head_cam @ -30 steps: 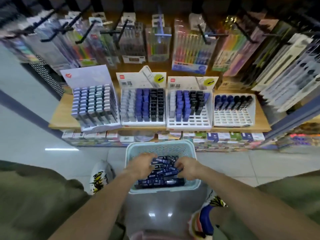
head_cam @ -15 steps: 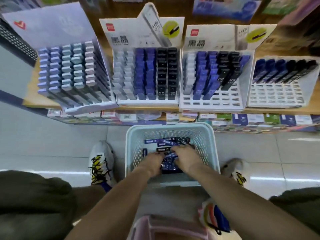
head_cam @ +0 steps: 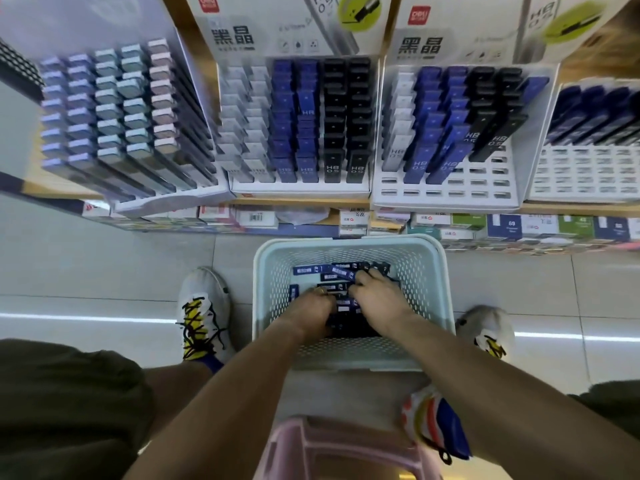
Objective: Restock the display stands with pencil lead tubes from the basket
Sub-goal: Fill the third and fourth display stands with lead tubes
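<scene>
A pale green perforated basket (head_cam: 349, 244) stands on the floor between my feet, holding a pile of blue and black pencil lead tubes (head_cam: 311, 270). Both hands are down in that pile. My left hand (head_cam: 308, 313) curls its fingers around tubes at the pile's middle. Just right of it, my right hand (head_cam: 379, 297) bends its fingers over more tubes. On the shelf above, one white display stand (head_cam: 298, 189) is full, the stand to its right (head_cam: 446, 197) has empty front slots, and the far-right stand (head_cam: 588, 174) is mostly empty.
A stand of pastel lead cases (head_cam: 114, 119) fills the shelf's left end. Boxed stock (head_cam: 512, 226) lines the space under the shelf. My shoes (head_cam: 202, 317) flank the basket on the tiled floor. A pink stool (head_cam: 332, 445) sits under me.
My head has dropped closer to the shelf and basket. Both hands have stayed in the basket and drawn together toward its middle, working into the tubes.
</scene>
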A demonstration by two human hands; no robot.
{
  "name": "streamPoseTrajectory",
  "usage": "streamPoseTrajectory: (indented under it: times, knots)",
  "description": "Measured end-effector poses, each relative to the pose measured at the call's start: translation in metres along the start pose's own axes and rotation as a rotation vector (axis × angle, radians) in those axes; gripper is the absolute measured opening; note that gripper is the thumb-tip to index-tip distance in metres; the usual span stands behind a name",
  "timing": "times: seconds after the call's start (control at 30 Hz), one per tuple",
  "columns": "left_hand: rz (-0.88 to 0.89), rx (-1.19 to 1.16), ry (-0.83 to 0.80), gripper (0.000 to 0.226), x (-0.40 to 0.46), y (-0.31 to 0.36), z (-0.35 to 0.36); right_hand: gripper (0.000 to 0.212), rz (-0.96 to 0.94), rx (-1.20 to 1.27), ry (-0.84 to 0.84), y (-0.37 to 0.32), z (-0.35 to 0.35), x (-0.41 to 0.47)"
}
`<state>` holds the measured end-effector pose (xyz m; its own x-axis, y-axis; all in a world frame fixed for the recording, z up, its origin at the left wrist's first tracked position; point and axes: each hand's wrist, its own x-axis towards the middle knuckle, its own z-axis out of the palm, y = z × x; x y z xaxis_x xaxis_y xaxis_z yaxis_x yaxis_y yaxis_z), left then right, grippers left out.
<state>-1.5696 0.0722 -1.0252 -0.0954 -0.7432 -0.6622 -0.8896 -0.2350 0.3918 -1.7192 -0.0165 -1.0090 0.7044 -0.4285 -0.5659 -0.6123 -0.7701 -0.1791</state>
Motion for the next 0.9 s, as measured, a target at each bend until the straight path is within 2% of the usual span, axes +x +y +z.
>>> streamPoseTrajectory:
  times: [0.27, 0.4, 0.53, 0.7, 0.9]
  knots:
    - [0.003, -0.001, -0.077, 0.038, -0.004, -0.003, 0.01, 0.031, -0.007, -0.079, -0.046, -0.001, -0.004, -0.01]
    - [0.002, 0.011, -0.123, 0.036, -0.006, -0.003, 0.016, 0.034, 0.01, -0.073, -0.048, -0.002, -0.005, -0.015]
    - [0.015, 0.008, -0.131, 0.037, -0.008, -0.004, 0.016, 0.039, 0.018, -0.027, -0.028, -0.002, -0.005, -0.016]
    - [0.024, -0.03, -0.16, 0.037, -0.01, -0.005, 0.019, 0.026, 0.031, 0.089, -0.009, 0.001, 0.003, -0.016]
    - [0.046, -0.03, -0.184, 0.038, -0.009, -0.003, 0.017, 0.028, 0.041, 0.179, 0.026, 0.008, 0.002, -0.018]
